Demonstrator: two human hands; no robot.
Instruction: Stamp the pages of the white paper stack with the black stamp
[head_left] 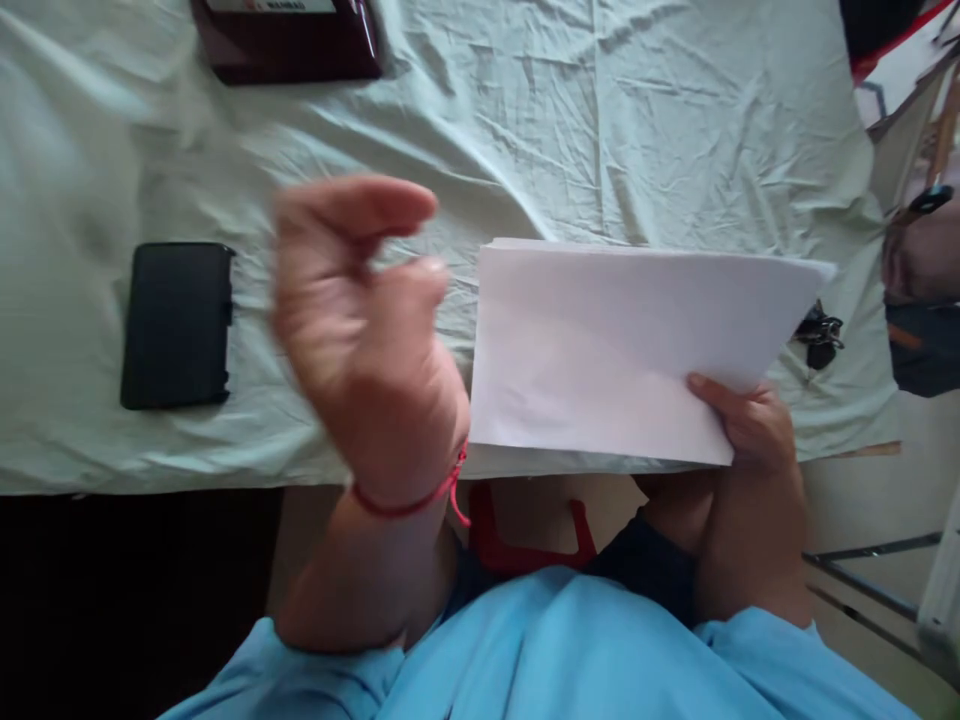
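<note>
A stack of white paper [615, 345] is held just above the near edge of a table covered with a pale green cloth [600, 130]. My right hand [739, 435] grips the stack at its lower right corner, thumb on top. My left hand [360, 320] is raised and blurred to the left of the paper, fingers loosely curled, palm towards me, with nothing in it. A red string is tied around its wrist.
A black phone [178, 325] lies on the cloth at the left. A dark red box [289, 45] sits at the far edge. Black keys [819, 338] lie by the paper's right side. Another person's arm [921, 258] shows at the right edge.
</note>
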